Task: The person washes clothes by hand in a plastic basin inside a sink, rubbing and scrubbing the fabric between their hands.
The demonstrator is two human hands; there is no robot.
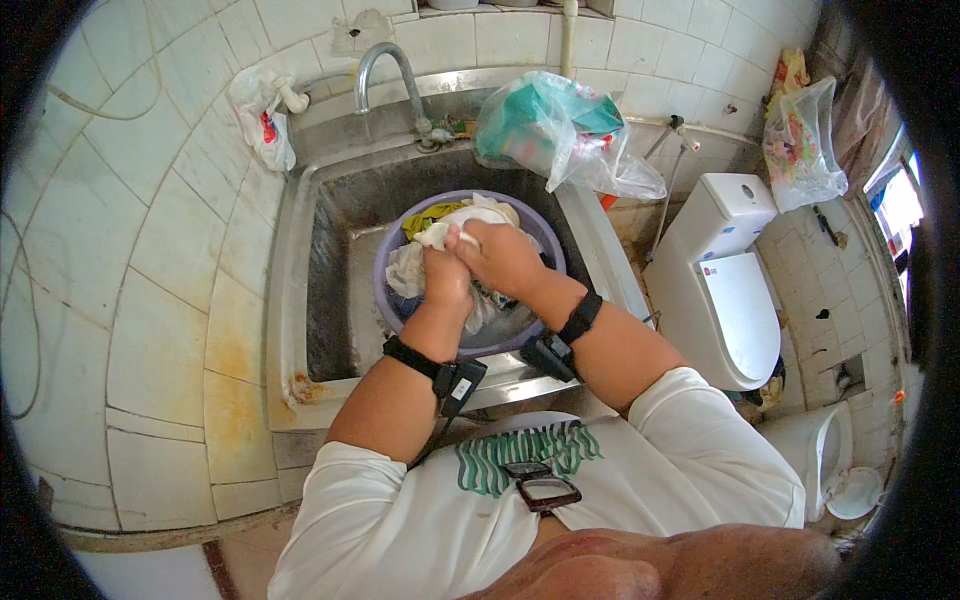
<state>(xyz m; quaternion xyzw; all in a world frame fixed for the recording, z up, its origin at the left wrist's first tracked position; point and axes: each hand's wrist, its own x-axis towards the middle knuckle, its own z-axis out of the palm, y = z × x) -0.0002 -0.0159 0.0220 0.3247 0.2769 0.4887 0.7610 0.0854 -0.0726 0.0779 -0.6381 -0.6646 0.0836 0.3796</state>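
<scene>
Both my hands meet over a purple basin (pixel 383 290) that sits in a metal sink (pixel 335 235). My left hand (pixel 447 280) and my right hand (pixel 500 258) are closed on a piece of white cloth (pixel 436 234), which bunches up between them. Below and around them lie more wet-looking clothes: a yellow-green garment (pixel 428 218), white fabric (pixel 405 270) and some dark pieces. Some water shows in the basin's right part. My hands hide the middle of the pile.
A curved metal faucet (pixel 390 60) rises behind the basin. Plastic bags (pixel 560 125) rest on the sink's back right corner. To the right stands a white toilet (pixel 735 300), with another bag (pixel 805 150) hanging above it. A white bucket (pixel 815 450) is at lower right.
</scene>
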